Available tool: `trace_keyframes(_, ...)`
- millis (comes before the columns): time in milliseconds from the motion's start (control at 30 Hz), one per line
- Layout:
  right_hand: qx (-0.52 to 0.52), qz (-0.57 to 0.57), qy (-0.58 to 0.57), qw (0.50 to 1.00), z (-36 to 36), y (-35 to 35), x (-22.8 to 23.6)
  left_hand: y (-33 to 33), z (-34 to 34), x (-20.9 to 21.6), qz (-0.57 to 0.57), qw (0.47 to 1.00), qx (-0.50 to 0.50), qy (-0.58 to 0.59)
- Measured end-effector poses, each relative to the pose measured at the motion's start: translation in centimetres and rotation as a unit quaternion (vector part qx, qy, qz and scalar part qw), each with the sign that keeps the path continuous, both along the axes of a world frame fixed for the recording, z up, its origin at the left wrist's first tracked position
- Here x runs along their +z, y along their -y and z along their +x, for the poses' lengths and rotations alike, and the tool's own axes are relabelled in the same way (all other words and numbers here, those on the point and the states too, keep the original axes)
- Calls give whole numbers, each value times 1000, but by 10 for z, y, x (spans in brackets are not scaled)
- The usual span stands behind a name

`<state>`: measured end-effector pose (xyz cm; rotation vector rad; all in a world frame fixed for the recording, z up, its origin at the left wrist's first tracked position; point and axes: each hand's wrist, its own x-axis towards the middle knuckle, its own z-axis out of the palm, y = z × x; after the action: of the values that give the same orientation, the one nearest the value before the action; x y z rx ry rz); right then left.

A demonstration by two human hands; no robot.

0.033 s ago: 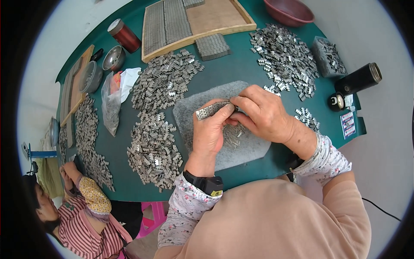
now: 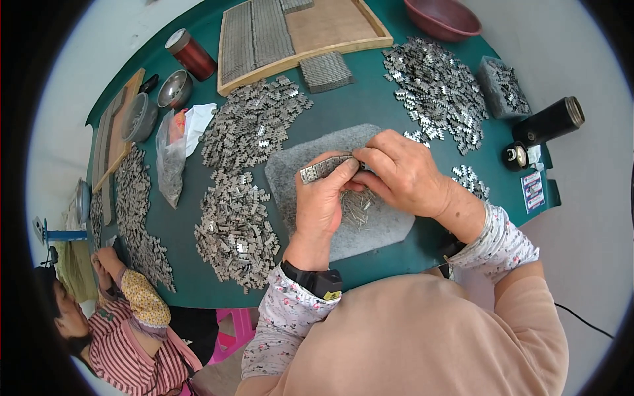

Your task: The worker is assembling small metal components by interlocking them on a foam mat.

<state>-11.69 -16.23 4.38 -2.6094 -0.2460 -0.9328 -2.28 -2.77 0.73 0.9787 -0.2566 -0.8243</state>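
Observation:
A short strip of joined grey metal links (image 2: 320, 169) lies across my left hand (image 2: 321, 198), gripped between thumb and curled fingers. At the strip's right end, my right hand (image 2: 403, 171) has its thumb and forefinger pressed together on it; anything smaller in that pinch is hidden. Both hands hover over a grey felt mat (image 2: 297, 218). Thin metal pins (image 2: 356, 210) lie loose on the mat below my fingers. Piles of toothed metal links (image 2: 238, 231) lie left of the mat, and another link pile (image 2: 439, 92) sits beyond my right hand.
Behind stands a wooden tray (image 2: 330, 26) with rows of linked strips, a stacked block of strips (image 2: 326, 71) before it. A red bowl (image 2: 442, 18), black flask (image 2: 548, 122), red canister (image 2: 191, 56) and plastic bag (image 2: 172, 165) surround the piles. A co-worker (image 2: 132, 317) sits at left.

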Motion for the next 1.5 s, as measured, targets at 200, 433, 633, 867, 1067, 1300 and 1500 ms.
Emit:
trace_keyframes(200, 5, 184, -155, 971, 8, 7, 9, 2, -1, -1, 39, 997, 52, 37)
trace_keyframes(433, -10, 276, -230, 933, 33, 27, 17, 9, 22, 19, 86, 993, -2, 87)
trace_keyframes(633, -89, 137, -169, 972, 65, 62, 1, 39, 78, 27, 250, 916, -50, 309)
trace_keyframes(867, -151, 24, -147, 977, 108, 97, -31, 72, 123, 19, 395, 555, 15, 732)
trace_keyframes(1067, -177, 4, -153, 972, 121, 105, -40, 80, 133, 10, 414, 501, 34, 759)
trace_keyframes(1300, -235, -7, -174, 956, 127, 101, -43, 63, 138, 25, 457, 511, 77, 724)
trace_keyframes(1500, -115, -38, -91, 988, 110, 56, 3, -14, 130, 85, 396, 616, 120, 670)
